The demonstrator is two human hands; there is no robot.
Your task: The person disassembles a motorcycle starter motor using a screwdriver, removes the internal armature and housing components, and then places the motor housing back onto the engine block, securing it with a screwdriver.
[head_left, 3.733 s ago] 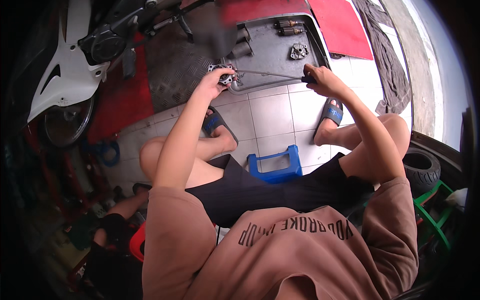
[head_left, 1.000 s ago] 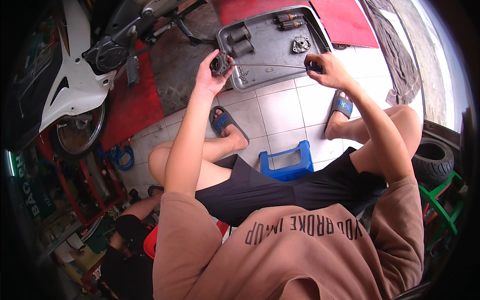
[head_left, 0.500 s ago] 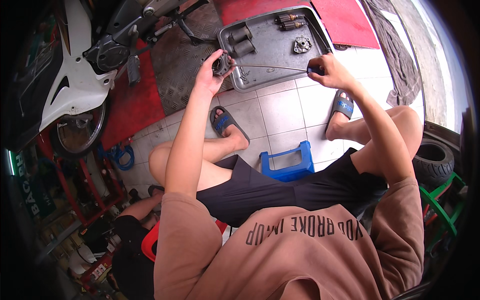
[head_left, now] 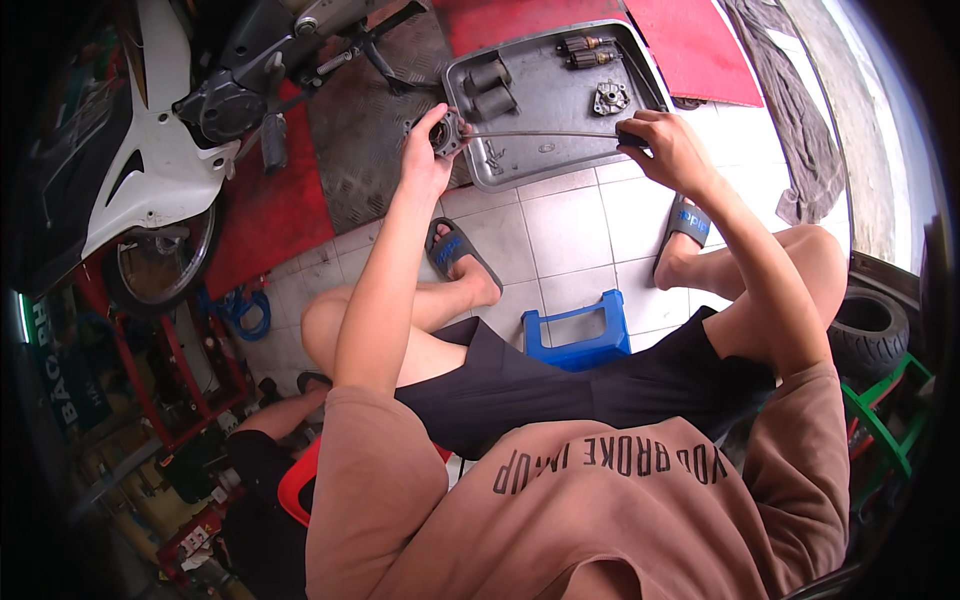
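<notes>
At the far left, a motorbike (head_left: 150, 190) is showing its smooth white plastic. Then my left grip (head_left: 426, 165) is holding a grey metal part (head_left: 452, 128), which has a round hollow and an uneven rim, near the left edge of the tray (head_left: 560, 112). From its right side, the thin, straight steel shaft (head_left: 545, 134) of a tool is running toward my other grip; fingers are hiding its far end. I am judging that the work on this part is being in the middle; what is already finished, I cannot tell. In the dull grey tray, two dull cylinders (head_left: 495, 102) are lying, then two dark ribbed pieces (head_left: 592, 58), then a second metal part (head_left: 611, 98), knobbly and not being handled. At the right, my right grip (head_left: 675, 148) is closing around the dark handle (head_left: 632, 140).
</notes>
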